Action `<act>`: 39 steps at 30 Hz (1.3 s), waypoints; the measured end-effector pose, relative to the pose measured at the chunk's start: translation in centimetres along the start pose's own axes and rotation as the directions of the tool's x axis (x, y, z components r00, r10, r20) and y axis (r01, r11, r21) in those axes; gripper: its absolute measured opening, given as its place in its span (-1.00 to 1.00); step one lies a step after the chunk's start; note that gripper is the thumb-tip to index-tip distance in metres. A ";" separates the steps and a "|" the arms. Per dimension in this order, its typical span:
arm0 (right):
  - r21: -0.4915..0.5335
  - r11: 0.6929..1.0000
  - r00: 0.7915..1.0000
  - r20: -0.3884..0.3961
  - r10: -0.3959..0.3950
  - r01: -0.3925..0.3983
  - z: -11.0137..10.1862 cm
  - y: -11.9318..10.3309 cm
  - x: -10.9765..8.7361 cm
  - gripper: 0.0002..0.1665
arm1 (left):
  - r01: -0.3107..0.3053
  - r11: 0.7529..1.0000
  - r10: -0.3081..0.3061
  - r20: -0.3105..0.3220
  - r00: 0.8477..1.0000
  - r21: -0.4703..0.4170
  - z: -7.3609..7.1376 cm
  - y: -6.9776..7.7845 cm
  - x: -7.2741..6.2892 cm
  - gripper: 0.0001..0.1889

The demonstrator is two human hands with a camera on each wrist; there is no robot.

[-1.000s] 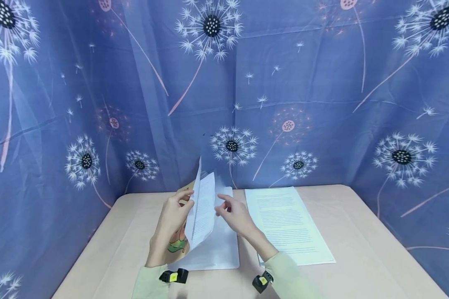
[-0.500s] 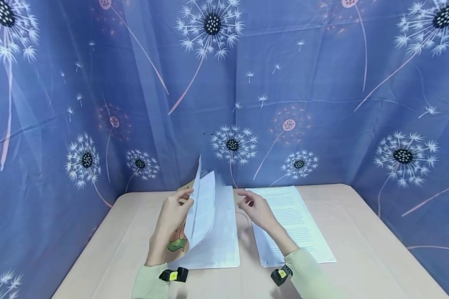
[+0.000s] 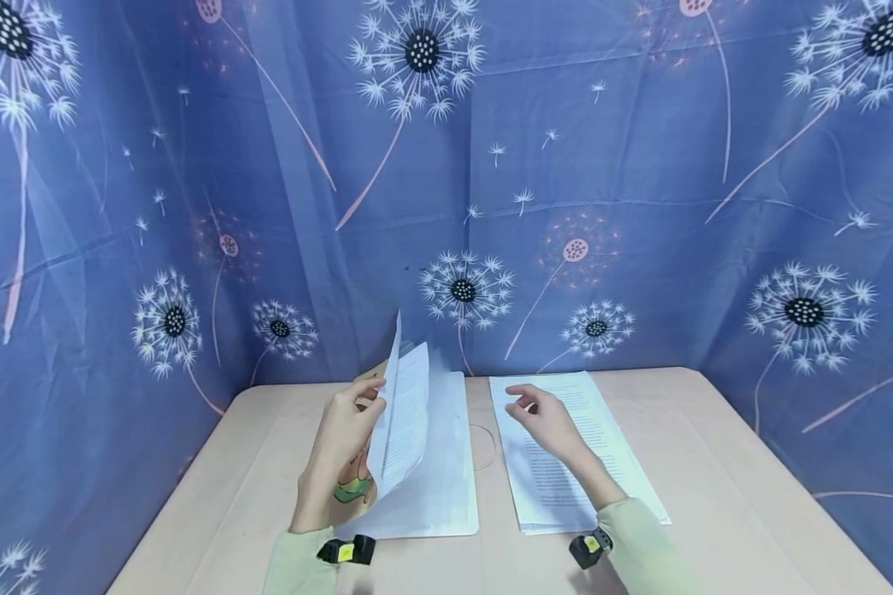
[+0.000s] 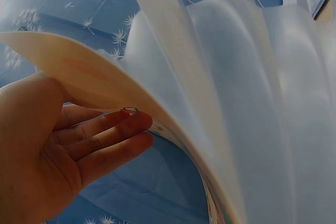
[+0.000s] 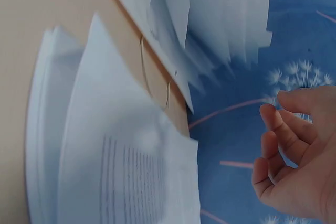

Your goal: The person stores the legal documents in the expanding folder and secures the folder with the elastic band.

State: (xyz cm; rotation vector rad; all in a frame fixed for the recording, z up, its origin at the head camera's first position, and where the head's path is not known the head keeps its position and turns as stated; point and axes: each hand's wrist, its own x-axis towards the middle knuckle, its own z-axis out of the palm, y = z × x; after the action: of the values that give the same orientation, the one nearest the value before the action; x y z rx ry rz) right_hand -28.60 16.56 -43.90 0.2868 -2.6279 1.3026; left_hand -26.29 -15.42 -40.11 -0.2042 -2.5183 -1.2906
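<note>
One left hand is pinching the raised tan cover of one clear-sleeved plastic folder spreading to that hand's right, while one right hand, fingers loosely bent and released, is hovering over one white printed paper stack.

Head view, forward and down; wrist views, close in, all sharing the folder
</note>
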 end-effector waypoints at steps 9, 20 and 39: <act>-0.020 0.999 0.999 -0.001 0.034 -0.034 -2.1 2.7 -0.4 -0.58 | -0.001 1.000 0.000 -0.006 1.000 -0.002 0.1 0.0 0.0 -0.63; -0.059 0.997 0.999 -0.019 0.040 -0.041 -4.1 5.0 -0.8 -0.57 | 0.012 1.000 -0.012 0.002 1.000 -0.017 0.0 -0.1 0.0 -0.62; -0.125 0.991 0.999 -0.025 0.041 -0.044 -6.9 9.2 -2.0 -0.53 | 0.013 1.000 -0.012 0.007 1.000 -0.020 0.0 -0.2 0.0 -0.63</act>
State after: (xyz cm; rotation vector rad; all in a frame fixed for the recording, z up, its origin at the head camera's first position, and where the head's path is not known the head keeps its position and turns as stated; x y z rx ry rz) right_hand -28.39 27.75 -47.31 0.1961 -2.6965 1.1390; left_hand -26.34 -15.54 -40.25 -0.1976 -2.5169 -1.3222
